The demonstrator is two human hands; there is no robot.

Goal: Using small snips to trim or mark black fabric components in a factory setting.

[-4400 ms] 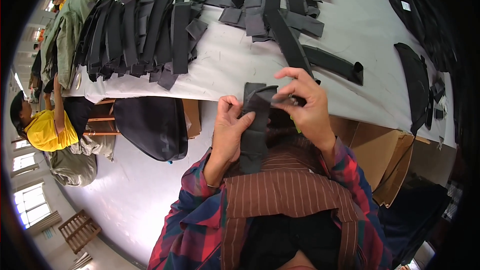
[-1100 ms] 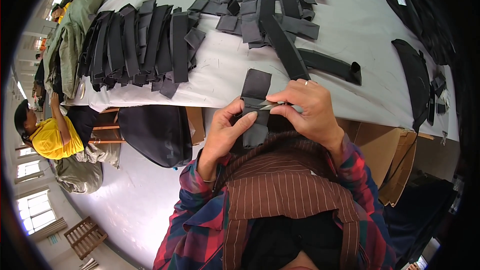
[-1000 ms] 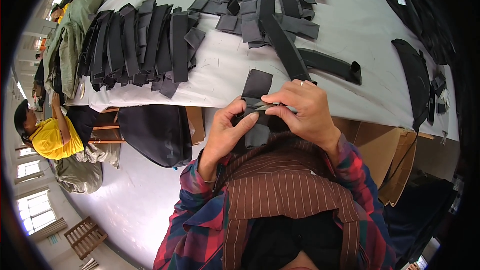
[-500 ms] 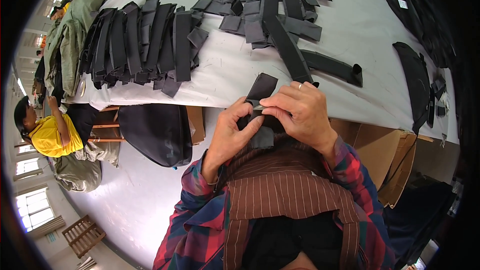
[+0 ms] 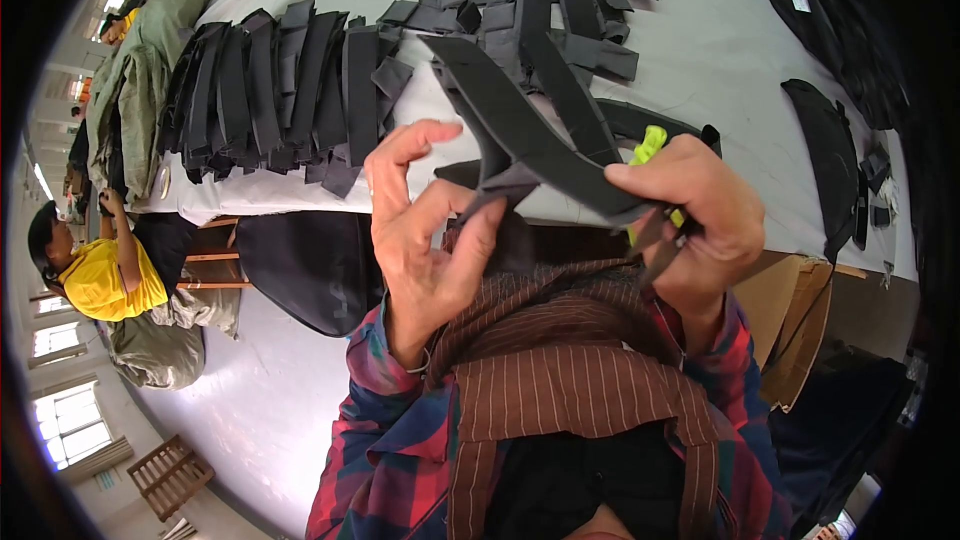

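A dark grey fabric strip is held up between my hands over the table's near edge. My left hand pinches a fold in its lower part between thumb and forefinger, the other fingers raised. My right hand is closed on the strip's right end, thumb on top. The same hand also holds a small tool with bright yellow-green handles, which looks like thread snips; its blades are mostly hidden. Just beyond my hands lie more dark strips on the white-covered table.
A row of dark strips lies on the white table cover to the left. Black fabric pieces lie at the right. A cardboard box stands below the table there. At the left, a person in yellow sits near a black bag.
My hands have moved apart, stretching the strip up between them. My right hand has shifted right, and the yellow-green tool now shows in it.
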